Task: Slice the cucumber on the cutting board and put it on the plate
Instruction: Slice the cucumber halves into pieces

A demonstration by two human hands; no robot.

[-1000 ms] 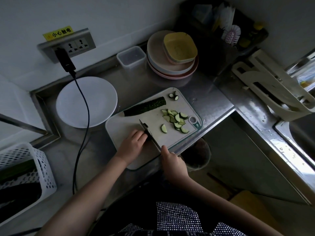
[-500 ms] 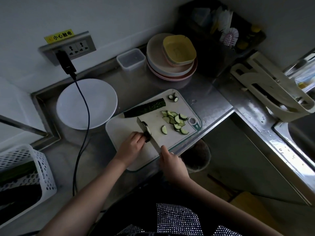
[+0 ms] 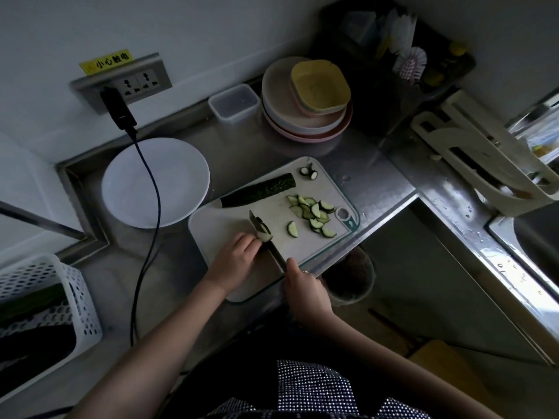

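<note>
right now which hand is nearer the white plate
Left. The left hand rests on the cutting board just to the lower right of the white plate; the right hand, gripping the knife, is farther right.

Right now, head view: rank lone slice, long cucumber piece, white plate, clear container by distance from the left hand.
1. lone slice, right of the left hand
2. long cucumber piece, board's far side
3. white plate, left of board
4. clear container, by the wall
</note>
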